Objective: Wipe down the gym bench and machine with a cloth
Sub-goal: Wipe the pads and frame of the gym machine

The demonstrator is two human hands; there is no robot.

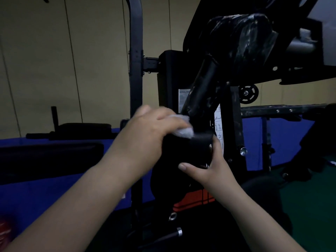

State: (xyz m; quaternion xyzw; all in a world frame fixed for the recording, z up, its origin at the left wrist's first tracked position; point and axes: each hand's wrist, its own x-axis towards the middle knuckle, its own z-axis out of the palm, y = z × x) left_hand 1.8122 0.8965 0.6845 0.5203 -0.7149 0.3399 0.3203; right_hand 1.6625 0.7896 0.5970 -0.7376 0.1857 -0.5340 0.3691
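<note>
From the head view, the person is working on the machine (200, 99), at a black padded part (185, 153) set low on the slanted black arm. To do this stretch well, I would say the pad needs steadying from one side while the cloth (183, 130) is being drawn firmly along the top edge and round the curve, with the cloth being refolded to a clean face once it greys; the wrapped roller higher up looks streaked, so it probably wants the same treatment afterwards.

The left hand (154, 131) is curling over the white cloth, gripping it bunched under the fingers and pressing it against the upper edge of the pad, right where the arm meets it. The hand is blurred, so it seems to be rubbing. The right hand (211, 168) is cupping the pad from the other side, thumb stretched across the front and fingers wrapping behind, holding it in place.

The bench (54, 155) is lying dark at the left, well apart from both hands, beside the blue mat (36, 190).
</note>
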